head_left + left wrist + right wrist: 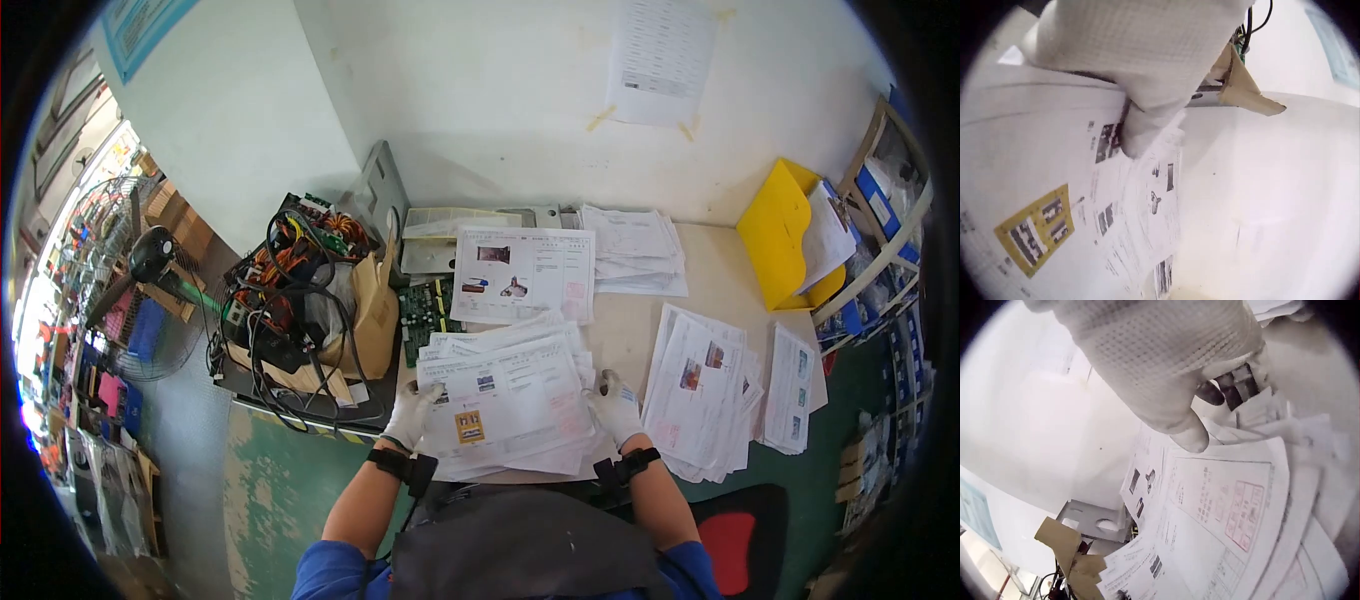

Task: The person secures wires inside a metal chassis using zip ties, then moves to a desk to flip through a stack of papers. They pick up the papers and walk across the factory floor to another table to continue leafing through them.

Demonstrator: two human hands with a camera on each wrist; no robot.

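Table [622, 330] beside tangled cables [268, 290], left hand [409, 416] round papers [520, 400], right hand's [616, 410] grip unclear.

Around the front stack [505, 400] on the surface [622, 330], a sheet [530, 275] is lying at twelve o'clock, a circuit board [428, 308] at eleven, a cable heap [290, 305] at ten, the back pile [635, 250] at one, a file holder [775, 235] at two and the side pile [695, 395] at three, a narrow pile [789, 385] lying just beyond it.
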